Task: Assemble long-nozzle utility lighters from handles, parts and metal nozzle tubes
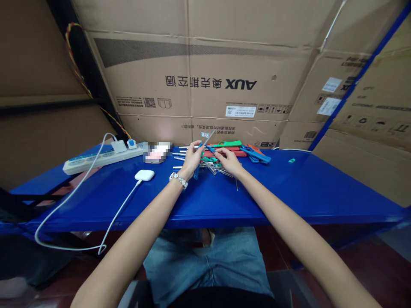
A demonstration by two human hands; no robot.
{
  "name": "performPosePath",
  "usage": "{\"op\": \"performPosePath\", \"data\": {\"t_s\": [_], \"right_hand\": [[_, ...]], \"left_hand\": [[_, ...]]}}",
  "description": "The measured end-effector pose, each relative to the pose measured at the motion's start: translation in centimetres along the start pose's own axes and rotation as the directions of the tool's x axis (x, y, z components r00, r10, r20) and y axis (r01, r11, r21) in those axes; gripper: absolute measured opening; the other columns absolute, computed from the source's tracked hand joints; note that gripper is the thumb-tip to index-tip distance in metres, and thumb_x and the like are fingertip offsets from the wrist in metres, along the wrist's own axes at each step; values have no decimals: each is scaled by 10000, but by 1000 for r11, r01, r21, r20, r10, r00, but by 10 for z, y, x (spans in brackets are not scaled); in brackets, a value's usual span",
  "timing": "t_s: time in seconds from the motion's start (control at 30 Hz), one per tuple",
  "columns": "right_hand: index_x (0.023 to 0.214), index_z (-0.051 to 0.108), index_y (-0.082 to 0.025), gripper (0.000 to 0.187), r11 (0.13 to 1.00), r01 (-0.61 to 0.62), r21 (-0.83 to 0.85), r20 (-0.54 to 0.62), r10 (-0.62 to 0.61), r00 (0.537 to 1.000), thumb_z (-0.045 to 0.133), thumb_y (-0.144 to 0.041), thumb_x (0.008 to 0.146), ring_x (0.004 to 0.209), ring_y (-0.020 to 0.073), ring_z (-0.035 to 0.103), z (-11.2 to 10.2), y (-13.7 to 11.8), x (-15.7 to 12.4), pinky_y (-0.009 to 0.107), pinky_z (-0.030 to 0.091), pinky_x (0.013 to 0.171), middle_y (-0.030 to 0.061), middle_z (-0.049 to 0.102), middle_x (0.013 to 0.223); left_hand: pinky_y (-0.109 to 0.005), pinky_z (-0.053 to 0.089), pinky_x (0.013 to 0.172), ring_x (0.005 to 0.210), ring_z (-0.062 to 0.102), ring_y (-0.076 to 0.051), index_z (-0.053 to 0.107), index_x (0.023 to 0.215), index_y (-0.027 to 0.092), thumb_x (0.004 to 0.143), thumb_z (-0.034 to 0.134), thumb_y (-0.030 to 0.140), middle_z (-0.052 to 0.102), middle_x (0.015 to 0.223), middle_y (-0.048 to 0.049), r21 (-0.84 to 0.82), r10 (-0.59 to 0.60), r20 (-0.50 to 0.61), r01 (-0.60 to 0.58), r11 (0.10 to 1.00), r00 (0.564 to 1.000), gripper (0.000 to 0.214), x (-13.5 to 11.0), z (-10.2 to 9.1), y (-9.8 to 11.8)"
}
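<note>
My left hand is closed around a blue-handled long-nosed lighter. A thin grey metal piece slants up past its fingertips. My right hand has its fingers pinched on a small blue piece, close to the left fingertips. I cannot tell whether that piece joins what the left hand holds. Around and behind both hands lie more long-nosed lighters: a green one, a red one and several blue ones, with metal tubes pointing left. Small clear and metal parts lie under the hands.
A white power strip with plugs and a phone-like object, blurred out, lie at the back left. A white earbud case trails a cable over the edge of the blue table. Cardboard walls the back.
</note>
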State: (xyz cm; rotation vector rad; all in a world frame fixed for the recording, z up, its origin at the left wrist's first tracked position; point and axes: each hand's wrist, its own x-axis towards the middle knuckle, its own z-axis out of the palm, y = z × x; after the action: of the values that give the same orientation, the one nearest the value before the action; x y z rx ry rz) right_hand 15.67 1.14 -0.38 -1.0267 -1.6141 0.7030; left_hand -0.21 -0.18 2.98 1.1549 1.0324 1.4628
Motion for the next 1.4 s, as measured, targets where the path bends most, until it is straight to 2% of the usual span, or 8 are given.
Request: {"op": "performPosePath", "data": {"t_s": [0.23, 0.43, 0.57, 0.83, 1.0, 1.2, 1.27, 1.4], "right_hand": [[808, 608, -203, 306, 999, 20, -39, 5, -20, 1000, 708, -471, 699, 834, 200, 620, 6, -1, -4, 356, 474, 828, 32, 688, 847], [802, 585, -202, 258, 986, -4, -164, -7, 3, 1000, 753, -292, 629, 890, 208, 622, 1, -5, -8, 354, 469, 852, 14, 683, 867], [775, 588, -201, 139, 941, -63, -333, -21, 59, 998, 689, -212, 681, 885, 206, 637, -3, -12, -9, 355, 475, 851, 20, 696, 853], [833, 651, -202, 100, 846, -112, -522, -51, 100, 994, 675, -236, 743, 956, 223, 655, -14, -17, -11, 341, 484, 862, 51, 732, 939], [871, 657, -215, 125, 799, -160, -580, -58, 156, 986, 666, -267, 758, 1000, 230, 654, -17, -21, -12, 342, 483, 869, 51, 734, 1012], [895, 664, -234, 160, 678, -244, -693, -94, 250, 964, 677, -318, 759, 1015, 285, 658, -23, -33, -15, 376, 490, 813, 77, 727, 1049], [857, 663, -220, 131, 701, -226, -676, -78, 238, 968, 679, -321, 775, 966, 272, 674, -26, -34, -15, 346, 498, 765, 78, 732, 994], [792, 617, -185, 133, 882, -180, -436, 23, 211, 977, 634, -301, 855, 623, 165, 669, -30, -38, -14, 235, 466, 533, 43, 705, 778]], "left_hand": [[-228, 482, 681, 662, 593, -133, 714, 1120, 163, 805, 726, 217, 687, 729, -19, 194, 207, 66, -216, 957, 976, 320, 7, -7, -8], [-319, 531, 825, 866, 683, -208, 703, 1166, 120, 871, 631, 308, 757, 981, -106, 354, 364, 127, -384, 853, 923, 358, 17, -16, -14], [-361, 538, 849, 857, 684, -212, 688, 1186, 109, 885, 611, 299, 754, 989, -122, 412, 431, 114, -438, 799, 895, 365, 24, -19, -18], [-410, 512, 936, 972, 664, -224, 616, 1229, 164, 883, 639, 372, 717, 1033, -113, 331, 562, 50, -544, 771, 826, 404, 39, -27, -21], [-434, 514, 951, 1015, 650, -230, 562, 1253, 185, 906, 593, 488, 685, 1116, -134, 249, 571, 36, -561, 790, 820, 462, 47, -30, -22], [-420, 520, 952, 1039, 654, -224, 559, 1240, 217, 891, 602, 544, 680, 1153, -125, 151, 585, 51, -585, 797, 810, 480, 50, -27, -24], [-392, 547, 894, 990, 668, -216, 563, 1237, 222, 893, 605, 536, 681, 1140, -123, 132, 560, 38, -559, 818, 828, 468, 51, -26, -24], [-321, 571, 746, 864, 683, -183, 548, 1268, 250, 930, 557, 516, 682, 1135, -113, 104, 511, 3, -509, 855, 860, 430, 51, -24, -23]]}}
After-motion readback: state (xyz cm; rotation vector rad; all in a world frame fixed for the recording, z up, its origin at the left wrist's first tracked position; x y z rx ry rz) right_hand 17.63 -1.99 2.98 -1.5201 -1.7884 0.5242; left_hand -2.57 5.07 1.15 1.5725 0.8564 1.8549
